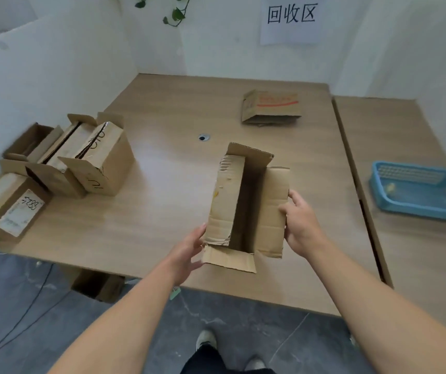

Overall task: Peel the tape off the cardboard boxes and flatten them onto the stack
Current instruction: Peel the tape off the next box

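Note:
An open cardboard box (227, 190) with its flaps spread stands near the front middle of the wooden table (168, 103). My left hand (189, 252) touches its near left corner with straight fingers. My right hand (301, 220) grips the box's right flap, thumb on top. A flattened box with red print (270, 106) lies at the far right of the table. Several unflattened boxes (92, 157) sit grouped at the left edge, one with a white label (21, 213).
A blue plastic basket (418, 190) holding a small yellowish scrap sits on the adjoining table at the right. A cable hole (203, 137) marks the table's middle. White walls enclose the back and left. Another box sits on the floor under the table (100, 287).

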